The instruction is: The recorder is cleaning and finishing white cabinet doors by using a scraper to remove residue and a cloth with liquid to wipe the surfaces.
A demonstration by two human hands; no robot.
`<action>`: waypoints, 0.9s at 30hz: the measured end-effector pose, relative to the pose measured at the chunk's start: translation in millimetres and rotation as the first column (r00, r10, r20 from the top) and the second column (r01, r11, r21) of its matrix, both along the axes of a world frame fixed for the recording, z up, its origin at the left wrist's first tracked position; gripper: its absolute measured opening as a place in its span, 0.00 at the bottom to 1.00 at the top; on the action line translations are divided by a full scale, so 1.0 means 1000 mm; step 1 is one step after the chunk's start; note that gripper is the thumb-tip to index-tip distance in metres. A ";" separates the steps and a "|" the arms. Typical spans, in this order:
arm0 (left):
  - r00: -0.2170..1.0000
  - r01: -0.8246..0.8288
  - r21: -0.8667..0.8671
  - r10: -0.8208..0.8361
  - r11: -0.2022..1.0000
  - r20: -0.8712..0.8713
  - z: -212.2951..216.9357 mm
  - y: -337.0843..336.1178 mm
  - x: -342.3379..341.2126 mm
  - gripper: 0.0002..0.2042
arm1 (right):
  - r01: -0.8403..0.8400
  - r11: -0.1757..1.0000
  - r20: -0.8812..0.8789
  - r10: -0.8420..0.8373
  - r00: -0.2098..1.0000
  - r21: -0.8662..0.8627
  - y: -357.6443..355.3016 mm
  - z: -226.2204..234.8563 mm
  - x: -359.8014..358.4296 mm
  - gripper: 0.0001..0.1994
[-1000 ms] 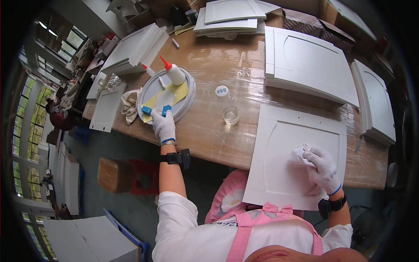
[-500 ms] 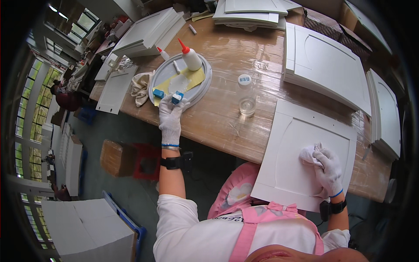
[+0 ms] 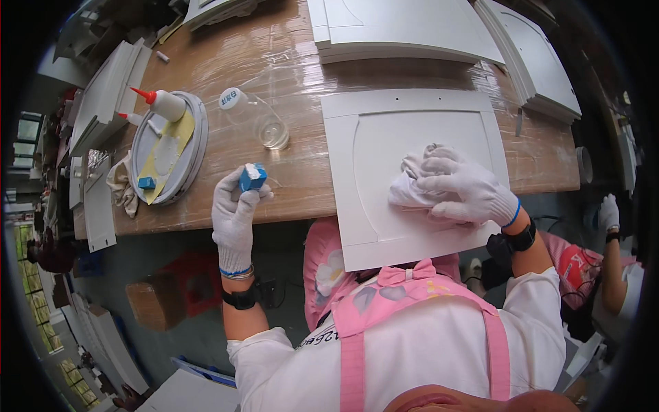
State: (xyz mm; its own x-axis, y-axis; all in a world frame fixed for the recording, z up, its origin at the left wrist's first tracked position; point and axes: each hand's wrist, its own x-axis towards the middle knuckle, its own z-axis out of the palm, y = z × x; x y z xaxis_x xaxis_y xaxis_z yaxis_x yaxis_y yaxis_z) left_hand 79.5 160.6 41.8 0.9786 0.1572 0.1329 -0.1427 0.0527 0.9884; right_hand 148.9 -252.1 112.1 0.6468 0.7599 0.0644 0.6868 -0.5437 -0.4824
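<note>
In my left hand point(image 3: 234, 213), gloved in white, a small blue block point(image 3: 253, 177) is gripped between thumb and fingers, with white paste on its top. It hangs in the air by the table's front edge. My right hand point(image 3: 467, 185), also gloved, presses a bunched white cloth point(image 3: 410, 191) onto a flat white panel point(image 3: 381, 144). The fingers spread over the cloth and partly hide it. This panel juts past the table's near edge toward my apron. To the left, a round grey lid point(image 3: 199, 144) holds a yellow sheet point(image 3: 182, 134) with white paste and another blue block point(image 3: 147, 182).
A white glue bottle point(image 3: 169, 106) with a red tip stands on the lid. A clear bottle point(image 3: 255, 120) holding some liquid is behind my left hand. Stacked white panels point(image 3: 405, 31) occupy the back and right. A beige rag point(image 3: 122, 182) lies left; another person's gloved hand point(image 3: 609, 211) shows far right.
My left hand has carried the blue block away from the lid, toward the panel. My right hand's fingers now spread wider over the cloth. The view has shifted rightward.
</note>
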 end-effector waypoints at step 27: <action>0.990 0.129 0.056 -0.126 0.990 -0.057 -0.022 -0.116 0.026 0.29 | 0.723 0.581 -0.912 0.088 0.401 0.374 0.046 -0.025 0.029 0.16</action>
State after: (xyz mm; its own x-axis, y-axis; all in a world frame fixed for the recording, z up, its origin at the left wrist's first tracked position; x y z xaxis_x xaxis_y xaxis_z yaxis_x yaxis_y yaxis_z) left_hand 105.4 44.5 19.7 0.9960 0.0238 0.0860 -0.0862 0.0078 0.9962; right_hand 177.9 -205.8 86.9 0.8450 0.4464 -0.2945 -0.3889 0.1351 -0.9113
